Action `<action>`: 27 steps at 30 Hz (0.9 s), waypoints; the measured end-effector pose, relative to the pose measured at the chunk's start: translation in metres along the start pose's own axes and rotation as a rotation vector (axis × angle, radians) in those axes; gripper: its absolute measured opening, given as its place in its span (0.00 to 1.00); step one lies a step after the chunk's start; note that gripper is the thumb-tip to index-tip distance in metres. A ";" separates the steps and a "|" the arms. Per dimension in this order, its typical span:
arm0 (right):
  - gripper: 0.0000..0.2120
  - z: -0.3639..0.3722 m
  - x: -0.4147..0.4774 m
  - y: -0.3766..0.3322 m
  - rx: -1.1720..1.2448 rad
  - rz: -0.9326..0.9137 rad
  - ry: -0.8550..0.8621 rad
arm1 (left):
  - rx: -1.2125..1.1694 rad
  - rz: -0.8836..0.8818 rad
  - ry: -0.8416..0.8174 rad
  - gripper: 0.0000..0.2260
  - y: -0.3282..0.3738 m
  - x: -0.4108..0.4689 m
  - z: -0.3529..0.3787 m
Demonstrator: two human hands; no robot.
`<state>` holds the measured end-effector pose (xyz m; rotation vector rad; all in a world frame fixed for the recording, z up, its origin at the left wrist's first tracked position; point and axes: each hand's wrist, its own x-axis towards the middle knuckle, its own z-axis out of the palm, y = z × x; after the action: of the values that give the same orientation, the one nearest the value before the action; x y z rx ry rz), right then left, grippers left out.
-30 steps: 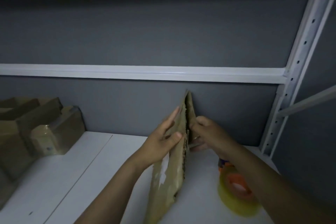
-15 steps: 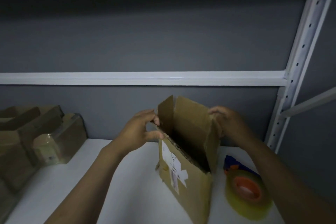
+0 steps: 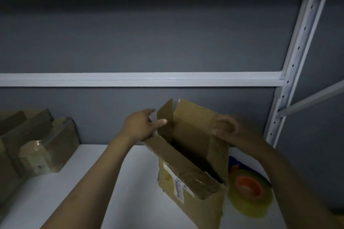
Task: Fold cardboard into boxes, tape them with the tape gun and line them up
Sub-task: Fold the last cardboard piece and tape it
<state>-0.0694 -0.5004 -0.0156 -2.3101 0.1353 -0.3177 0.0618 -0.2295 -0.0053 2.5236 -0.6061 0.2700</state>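
Note:
A worn brown cardboard box (image 3: 193, 197) with a white label stands opened up on the white shelf (image 3: 130, 191), its top flaps raised. My left hand (image 3: 143, 126) pinches the left end flap between thumb and fingers. My right hand (image 3: 232, 130) grips the top of the right end flap, fingers curled over its edge. To the right of the box lies the tape gun (image 3: 249, 189), a big clear-yellow roll on an orange hub with a blue handle partly hidden behind the box.
Several taped brown boxes (image 3: 42, 147) stand lined up at the far left of the shelf. A grey back wall, a white crossbar (image 3: 139, 79) and a white perforated upright (image 3: 290, 72) at the right enclose the space.
The cardboard went from a flat sheet held upright between my hands to an opened box shape. My hands have moved apart onto its end flaps, spreading them wider.

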 end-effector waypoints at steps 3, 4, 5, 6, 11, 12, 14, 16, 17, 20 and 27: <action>0.35 0.006 -0.005 -0.003 -0.126 0.002 0.047 | 0.056 0.063 -0.039 0.14 0.003 0.003 0.004; 0.36 0.008 -0.005 -0.003 -0.164 0.008 0.054 | 0.048 0.100 -0.043 0.13 0.003 0.002 0.005; 0.37 0.009 -0.005 0.000 -0.188 0.017 0.063 | 0.036 0.145 -0.049 0.12 0.000 0.003 0.007; 0.37 0.010 -0.006 0.003 -0.196 0.027 0.069 | 0.010 0.181 -0.072 0.09 -0.004 0.004 0.009; 0.36 0.018 -0.006 0.012 -0.213 -0.008 0.121 | -0.167 0.283 -0.404 0.20 -0.019 0.001 0.011; 0.36 0.019 -0.006 0.012 -0.218 -0.022 0.125 | -0.174 0.284 -0.457 0.24 -0.018 -0.001 0.007; 0.35 0.021 -0.004 0.012 -0.221 -0.047 0.137 | -0.160 0.270 -0.556 0.36 -0.018 -0.002 -0.002; 0.33 0.022 -0.003 0.014 -0.242 -0.083 0.168 | -0.120 0.281 -0.606 0.47 -0.020 -0.002 -0.009; 0.33 0.023 -0.003 0.016 -0.252 -0.098 0.187 | -0.089 0.287 -0.623 0.50 -0.021 -0.001 -0.011; 0.30 0.025 -0.001 0.016 -0.264 -0.140 0.236 | -0.009 0.285 -0.657 0.52 -0.015 -0.003 -0.013; 0.18 0.017 0.013 0.015 -0.331 -0.168 0.269 | 0.181 0.289 -0.415 0.24 0.003 0.004 0.005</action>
<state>-0.0527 -0.5012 -0.0356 -2.6016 0.1359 -0.7401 0.0642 -0.2353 -0.0070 2.6792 -1.1591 -0.1098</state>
